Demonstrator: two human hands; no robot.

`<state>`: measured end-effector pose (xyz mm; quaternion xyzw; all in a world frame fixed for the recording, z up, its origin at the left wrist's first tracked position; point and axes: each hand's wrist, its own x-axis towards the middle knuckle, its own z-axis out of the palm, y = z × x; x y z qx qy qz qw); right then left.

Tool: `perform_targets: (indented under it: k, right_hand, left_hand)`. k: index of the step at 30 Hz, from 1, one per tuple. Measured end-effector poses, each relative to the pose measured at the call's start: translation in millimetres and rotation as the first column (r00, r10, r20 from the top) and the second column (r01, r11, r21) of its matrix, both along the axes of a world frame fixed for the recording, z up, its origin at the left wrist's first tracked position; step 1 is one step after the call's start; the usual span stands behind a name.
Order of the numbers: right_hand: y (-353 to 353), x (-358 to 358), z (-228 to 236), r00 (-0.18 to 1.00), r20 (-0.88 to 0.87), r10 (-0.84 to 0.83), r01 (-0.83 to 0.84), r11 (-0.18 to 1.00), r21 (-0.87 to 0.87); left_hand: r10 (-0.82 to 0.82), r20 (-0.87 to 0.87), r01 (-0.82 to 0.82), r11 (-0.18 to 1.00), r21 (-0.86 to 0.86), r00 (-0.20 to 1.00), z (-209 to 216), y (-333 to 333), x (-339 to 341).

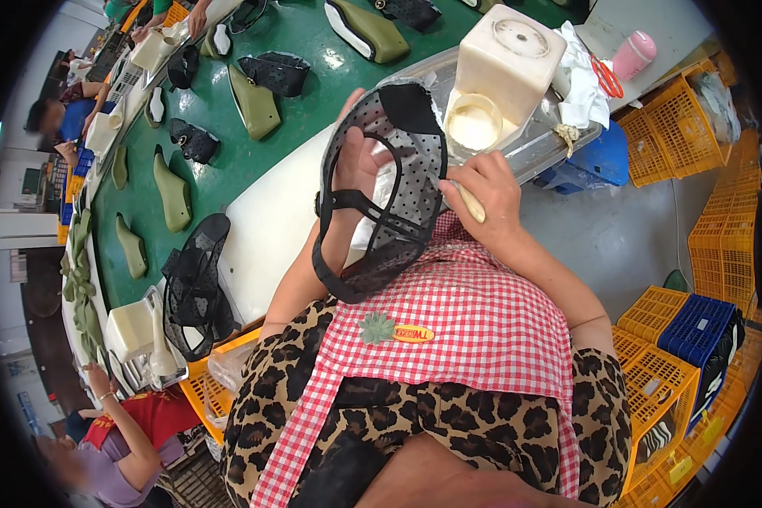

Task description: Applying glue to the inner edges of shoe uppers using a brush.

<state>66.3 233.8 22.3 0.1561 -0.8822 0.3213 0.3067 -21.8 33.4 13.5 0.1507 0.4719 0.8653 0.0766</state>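
Observation:
A black dotted mesh shoe upper (421,169) is held up in front of me. My left hand (357,169) supports it from inside and behind, its fingers partly hidden by the mesh. A black strap crosses the upper's opening. My right hand (493,196) grips a brush with a pale handle (470,203). The brush's working end meets the upper's right edge, and its bristles are hard to make out. Just beyond that hand, a cut white plastic jug (510,59) holds a round cup of whitish paste (474,125).
Green shoe lasts (172,193) and black mesh uppers (196,140) lie across the green table (220,173). More black uppers (196,284) rest at the white board's left end. Orange crates (652,372) stand at right. Co-workers (123,440) sit along the left side.

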Motion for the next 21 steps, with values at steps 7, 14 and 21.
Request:
perform_targets:
  k: [7, 14, 21]
  right_hand:
    - [-1, 1, 11, 0.995, -0.099, -0.009, 0.029, 0.978, 0.206]
    - [17, 2, 22, 0.997, -0.068, 0.027, -0.031, 0.998, -0.061]
    - [16, -5, 61, 0.973, -0.168, 0.159, -0.191, 0.961, -0.201]
  left_hand:
    - [-0.225, 0.577, 0.147, 0.973, 0.18, 0.785, 19, -5, 13]
    - [-0.232, 0.557, 0.18, 0.973, 0.147, 0.798, 22, -8, 10]
    - [0.035, 0.321, 0.062, 0.956, -0.288, 0.946, 3, -10, 7]
